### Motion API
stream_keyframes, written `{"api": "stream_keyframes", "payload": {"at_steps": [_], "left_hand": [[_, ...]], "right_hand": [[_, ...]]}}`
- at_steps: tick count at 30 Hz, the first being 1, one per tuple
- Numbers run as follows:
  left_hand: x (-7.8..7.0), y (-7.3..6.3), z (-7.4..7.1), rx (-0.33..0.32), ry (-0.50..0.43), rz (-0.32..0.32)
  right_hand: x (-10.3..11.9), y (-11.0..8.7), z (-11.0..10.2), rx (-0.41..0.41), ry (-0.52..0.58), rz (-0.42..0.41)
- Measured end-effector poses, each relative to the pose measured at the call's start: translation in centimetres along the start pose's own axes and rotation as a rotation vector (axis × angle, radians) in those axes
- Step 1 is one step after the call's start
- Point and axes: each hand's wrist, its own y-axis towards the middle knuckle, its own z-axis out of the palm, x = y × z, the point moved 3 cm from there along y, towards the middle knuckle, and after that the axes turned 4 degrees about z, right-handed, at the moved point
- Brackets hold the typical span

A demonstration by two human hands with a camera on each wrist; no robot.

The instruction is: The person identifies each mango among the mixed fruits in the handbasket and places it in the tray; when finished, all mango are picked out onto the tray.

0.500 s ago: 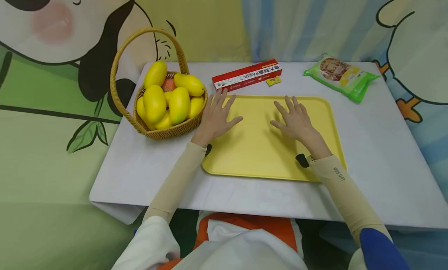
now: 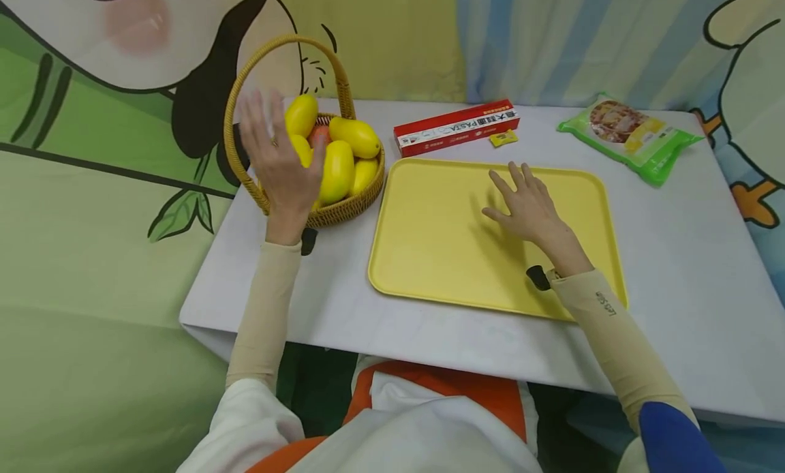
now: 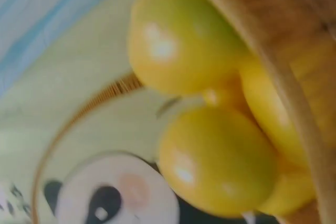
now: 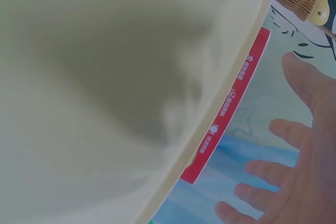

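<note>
The left hand (image 2: 282,163), blurred, is raised over the near left side of a wicker basket (image 2: 349,210) at the counter's left end. Its fingers are straight, pointing away from the person, with the thumb set apart; they grip nothing, and whether they touch the fruit I cannot tell. The basket's tall handle (image 2: 345,95) arches from near left to far right. Inside, the front yellow mango (image 2: 339,173) has its long axis running away from the person, while the one behind it on the right (image 2: 356,138) lies nearly crosswise. A reddish round fruit (image 2: 319,135) shows between them.

Right of the basket, a yellow tray (image 2: 429,241) lies flat, long sides running left to right. Beyond it, a red-and-white pasta box (image 2: 456,127) slants, right end farther off, with a small yellow packet (image 2: 503,138) just beside. The right hand (image 2: 530,210) hovers above the tray, fingers spread wide, pointing away and leftward, holding nothing. A green food bag (image 2: 632,135) slants toward the near right.

White cloth covers the counter (image 2: 681,255). Behind hang a printed panda (image 2: 141,23), then blue stripes (image 2: 540,43).
</note>
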Motion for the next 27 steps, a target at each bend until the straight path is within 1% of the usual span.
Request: {"api": "stream_keyframes", "payload": {"at_steps": [1,3,4,6,9,11,13,15,17,18,20,22,24,26,27], "left_hand": [[0.7,0.1,-0.4,-0.042,0.009,-0.071],[2.0,0.1,-1.0,-0.082,-0.003,-0.209],[2.6,0.0,-1.1,-0.084,-0.017,-0.265],[3.8,-0.4,-1.2,-0.049,-0.059,-0.361],[5.1,-1.0,-1.1,0.002,-0.167,-0.483],[5.9,-1.4,-1.0,0.009,-0.239,-0.557],[6.5,-1.8,-0.8,-0.012,-0.309,-0.620],[7.0,-2.2,-0.6,-0.061,-0.383,-0.672],[7.4,-2.6,-0.4,-0.125,-0.467,-0.711],[7.5,-2.7,-0.3,-0.153,-0.513,-0.720],[7.2,-2.7,-0.5,-0.213,-0.627,-0.724],[7.1,-2.8,-0.8,-0.257,-0.744,-0.688],[7.4,-2.8,-1.0,-0.272,-0.841,-0.639],[8.0,-2.9,-0.9,-0.273,-0.906,-0.592],[8.4,-3.0,-0.7,-0.264,-0.913,-0.570]], "right_hand": [[0.0,0.0,0.0,-0.001,-0.001,-0.001],[-0.1,0.0,0.0,0.000,0.000,-0.002],[-0.1,0.0,0.0,0.000,-0.002,-0.001],[-0.1,-0.1,-0.1,0.003,-0.006,-0.001],[-0.1,-0.1,-0.2,0.006,-0.008,-0.001],[0.0,-0.1,-0.4,0.005,-0.011,0.000],[0.0,-0.1,-0.5,0.006,-0.012,0.004],[-0.1,-0.1,-0.5,0.010,-0.016,0.008],[-0.2,-0.2,-0.5,0.014,-0.018,0.010],[-0.2,-0.2,-0.5,0.014,-0.017,0.009],[-0.3,-0.3,-0.4,0.012,-0.017,0.006],[-0.3,-0.3,-0.3,0.009,-0.019,0.006],[-0.4,-0.2,-0.2,0.008,-0.021,0.008],[-0.4,-0.2,-0.1,0.010,-0.027,0.011],[-0.4,-0.1,0.0,0.012,-0.025,0.010]]}}
